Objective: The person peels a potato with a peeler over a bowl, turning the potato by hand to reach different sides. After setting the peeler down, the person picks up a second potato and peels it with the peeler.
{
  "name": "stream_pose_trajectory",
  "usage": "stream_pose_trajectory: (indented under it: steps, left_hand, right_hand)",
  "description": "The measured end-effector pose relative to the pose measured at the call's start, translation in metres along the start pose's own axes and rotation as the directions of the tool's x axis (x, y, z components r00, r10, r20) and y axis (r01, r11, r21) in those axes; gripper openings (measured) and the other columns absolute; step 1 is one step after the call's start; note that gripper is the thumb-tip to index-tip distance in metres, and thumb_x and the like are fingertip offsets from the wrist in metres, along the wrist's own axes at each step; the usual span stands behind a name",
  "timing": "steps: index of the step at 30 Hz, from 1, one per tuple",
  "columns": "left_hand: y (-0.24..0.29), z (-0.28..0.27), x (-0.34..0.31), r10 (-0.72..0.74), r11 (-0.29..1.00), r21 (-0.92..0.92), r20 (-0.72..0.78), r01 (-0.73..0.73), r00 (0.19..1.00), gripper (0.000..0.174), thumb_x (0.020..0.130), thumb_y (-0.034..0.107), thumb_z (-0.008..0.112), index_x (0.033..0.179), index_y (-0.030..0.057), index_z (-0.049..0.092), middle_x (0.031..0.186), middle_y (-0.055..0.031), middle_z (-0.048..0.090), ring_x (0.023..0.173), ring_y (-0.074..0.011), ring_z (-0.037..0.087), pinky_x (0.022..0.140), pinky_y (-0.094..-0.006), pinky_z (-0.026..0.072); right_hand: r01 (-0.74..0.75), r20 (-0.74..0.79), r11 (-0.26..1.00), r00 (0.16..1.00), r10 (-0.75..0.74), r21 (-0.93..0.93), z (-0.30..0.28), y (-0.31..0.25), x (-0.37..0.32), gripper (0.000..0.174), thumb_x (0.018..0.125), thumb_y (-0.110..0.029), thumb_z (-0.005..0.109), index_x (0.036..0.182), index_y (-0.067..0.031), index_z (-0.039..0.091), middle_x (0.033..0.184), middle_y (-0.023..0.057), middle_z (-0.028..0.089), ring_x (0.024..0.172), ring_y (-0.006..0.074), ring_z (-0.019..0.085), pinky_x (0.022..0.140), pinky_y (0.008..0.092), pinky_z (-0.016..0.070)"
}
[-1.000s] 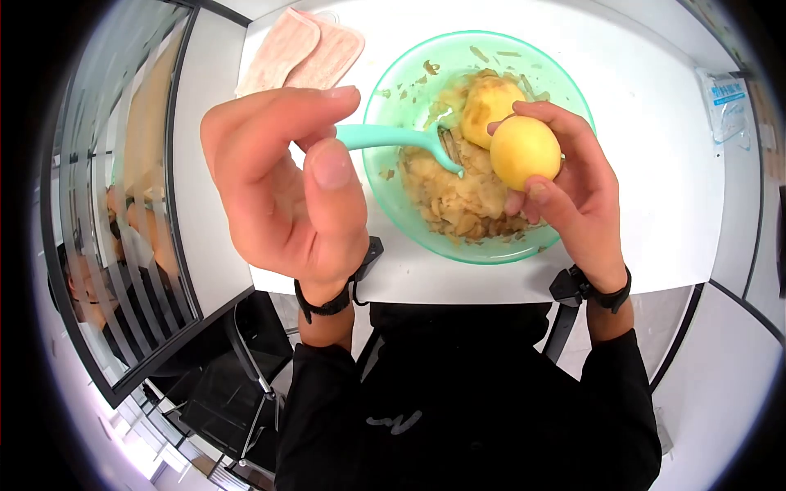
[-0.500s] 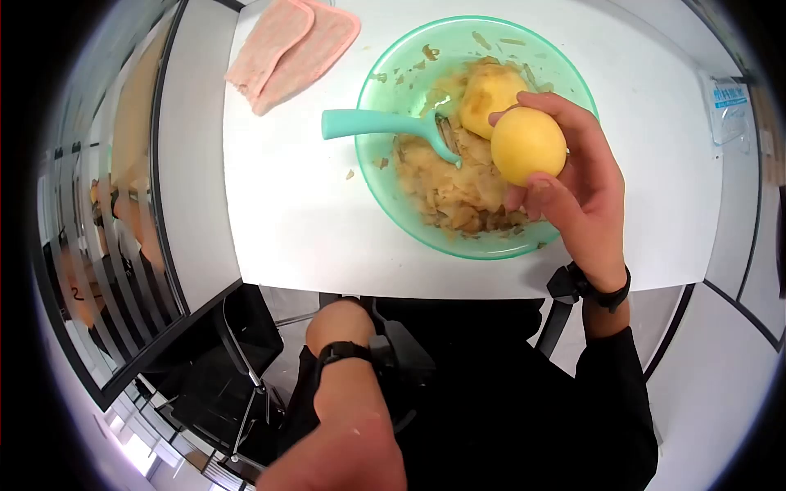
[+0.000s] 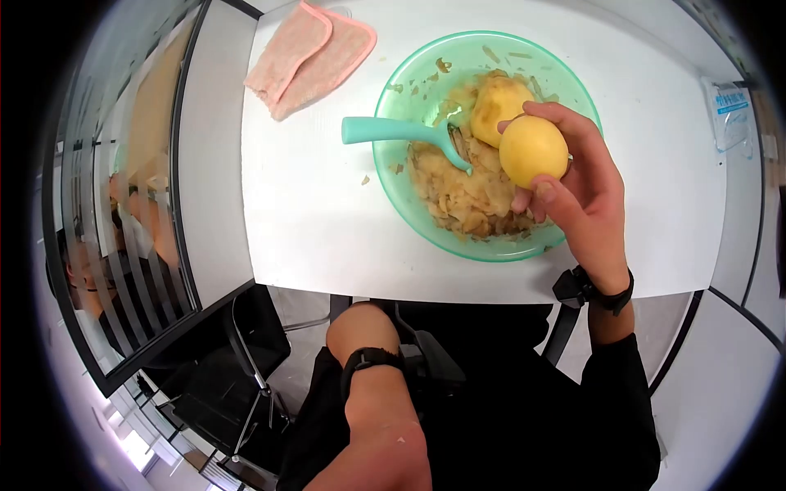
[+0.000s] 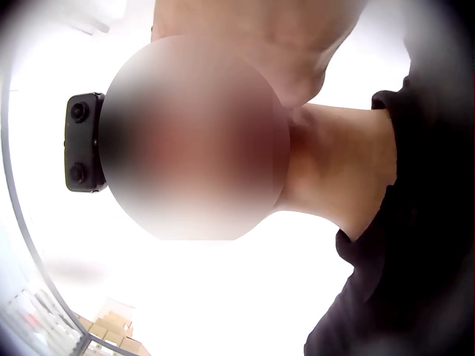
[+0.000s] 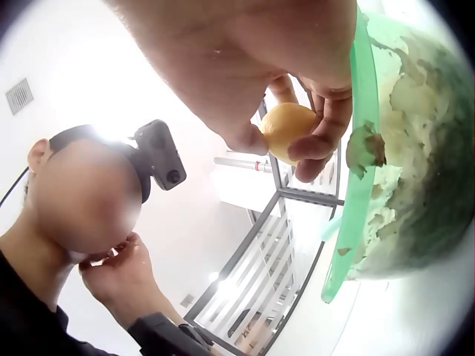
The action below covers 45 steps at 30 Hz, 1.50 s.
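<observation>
A peeled yellow potato [image 3: 532, 152] is gripped between the thumb and fingers of the right hand [image 3: 588, 192], above the right part of a green bowl [image 3: 422, 221]. Inside the bowl, another peeled potato [image 3: 496, 106] lies on a heap of peelings [image 3: 471, 196]. A turquoise peeler [image 3: 389, 129] rests across the left rim, blade end inward, with no hand on it. The left hand [image 3: 381, 458] is raised toward the camera, its fingers outside the head view. From the right wrist, the left hand [image 5: 122, 278] appears against the chin, fingers loosely bent, holding nothing.
A folded pink cloth [image 3: 307, 61] lies at the back left of the white table [image 3: 303, 221]. Plastic packaging [image 3: 731, 114] is at the right edge. A black chair [image 3: 217, 360] stands at the lower left, beside a glass partition [image 3: 131, 204].
The left hand has left the space by the peeler handle and come back toward the person's face. The right hand still grips the potato over the bowl. The head view has shifted slightly.
</observation>
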<state>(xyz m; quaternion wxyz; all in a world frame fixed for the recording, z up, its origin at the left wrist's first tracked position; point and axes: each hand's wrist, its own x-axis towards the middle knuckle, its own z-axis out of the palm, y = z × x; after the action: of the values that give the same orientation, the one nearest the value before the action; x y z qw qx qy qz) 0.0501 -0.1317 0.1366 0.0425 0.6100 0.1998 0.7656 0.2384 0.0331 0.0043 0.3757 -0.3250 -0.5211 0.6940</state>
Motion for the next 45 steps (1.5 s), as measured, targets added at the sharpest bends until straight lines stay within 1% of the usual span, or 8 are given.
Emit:
stream_pose_trajectory:
  steps: [4, 9, 10, 14, 18, 24, 37, 45]
  left_hand:
    - [-0.016, 0.025, -0.007, 0.123, 0.987, 0.119, -0.102, -0.111, 0.987, 0.03, 0.101, 0.015, 0.055, 0.127, -0.0017, 0.053, 0.122, -0.0113, 0.051, 0.1, -0.0247, 0.046, 0.077, -0.0313, 0.0412]
    - [-0.058, 0.027, -0.015, 0.176, 0.973, -0.118, -0.187, -0.2, 0.966, 0.047, 0.102, 0.02, 0.057, 0.147, 0.0064, 0.049, 0.128, -0.0057, 0.053, 0.112, -0.0249, 0.048, 0.083, -0.0329, 0.0462]
    - [-0.055, 0.008, -0.017, 0.082, 0.983, -0.158, -0.091, -0.095, 0.993, 0.061, 0.098, 0.021, 0.066, 0.155, 0.0202, 0.044, 0.134, -0.0046, 0.05, 0.114, -0.0255, 0.048, 0.089, -0.0397, 0.0473]
    - [-0.11, -0.031, -0.022, -0.199, 0.966, 0.182, 0.075, 0.183, 0.977, 0.051, 0.101, 0.036, 0.056, 0.14, 0.0034, 0.052, 0.12, -0.0093, 0.062, 0.097, -0.0198, 0.058, 0.082, -0.0334, 0.0467]
    - [-0.158, -0.039, -0.02, -0.579, 0.75, 0.513, 0.204, 0.417, 0.789, 0.029, 0.089, 0.003, 0.061, 0.116, 0.0052, 0.071, 0.091, -0.0046, 0.062, 0.081, -0.0155, 0.055, 0.075, -0.0281, 0.0441]
    - [-0.181, -0.046, -0.034, -0.718, 0.589, 0.8, 0.45, 0.118, 0.531, 0.028, 0.078, 0.01, 0.081, 0.105, 0.0094, 0.075, 0.104, -0.0049, 0.06, 0.101, -0.0252, 0.052, 0.079, -0.0352, 0.0466]
    - [-0.181, -0.053, -0.044, -0.729, 0.52, 0.853, 0.419, 0.041, 0.541, 0.025, 0.077, 0.012, 0.085, 0.099, 0.0072, 0.076, 0.106, -0.0055, 0.06, 0.102, -0.0269, 0.054, 0.085, -0.0381, 0.0477]
    - [-0.183, -0.057, -0.042, -0.687, 0.599, 0.711, 0.221, 0.367, 0.692, 0.025, 0.08, 0.006, 0.083, 0.104, 0.0025, 0.075, 0.095, -0.0079, 0.071, 0.082, -0.0205, 0.069, 0.073, -0.0314, 0.0531]
  right_hand:
    - [-0.02, 0.006, 1.0, 1.0, 0.02, -0.012, 0.001, -0.001, 0.001, 0.055, 0.093, 0.006, 0.062, 0.145, 0.0003, 0.047, 0.134, 0.0109, 0.055, 0.096, 0.0143, 0.066, 0.082, 0.0281, 0.0574]
    - [-0.033, 0.017, 0.999, 0.999, 0.033, 0.015, 0.0, -0.004, 0.0, 0.054, 0.093, 0.006, 0.061, 0.145, -0.0007, 0.048, 0.134, 0.0095, 0.055, 0.099, 0.0136, 0.066, 0.083, 0.0274, 0.057]
    - [-0.034, 0.012, 0.999, 0.999, 0.034, 0.015, 0.001, -0.004, 0.0, 0.054, 0.093, 0.006, 0.061, 0.145, -0.001, 0.048, 0.134, 0.0093, 0.055, 0.1, 0.0136, 0.066, 0.083, 0.0272, 0.057]
    - [-0.056, -0.004, 0.998, 0.998, 0.056, 0.026, 0.001, -0.006, 0.002, 0.054, 0.093, 0.006, 0.062, 0.144, -0.0018, 0.048, 0.133, 0.0087, 0.055, 0.103, 0.0139, 0.066, 0.082, 0.0268, 0.0576]
    - [-0.066, 0.012, 0.997, 0.998, 0.065, 0.036, -0.001, -0.009, 0.004, 0.054, 0.093, 0.005, 0.063, 0.144, -0.0018, 0.048, 0.135, 0.0085, 0.053, 0.108, 0.0159, 0.066, 0.084, 0.0275, 0.0589]
    - [-0.047, -0.012, 0.999, 0.999, 0.047, 0.021, 0.0, -0.007, 0.003, 0.054, 0.092, 0.006, 0.063, 0.144, -0.0013, 0.048, 0.139, 0.0103, 0.051, 0.114, 0.0187, 0.065, 0.088, 0.0294, 0.0598]
    - [0.011, 0.015, 1.0, 1.0, -0.011, 0.014, -0.004, 0.0, 0.003, 0.055, 0.093, 0.006, 0.062, 0.145, 0.0006, 0.047, 0.136, 0.0136, 0.053, 0.091, 0.0135, 0.065, 0.081, 0.0276, 0.0573]
    - [0.026, -0.108, 0.997, 0.994, -0.035, -0.077, 0.004, 0.001, 0.004, 0.059, 0.093, -0.019, 0.064, 0.145, 0.001, 0.045, 0.131, 0.0236, 0.064, 0.071, 0.0116, 0.065, 0.058, 0.021, 0.0497]
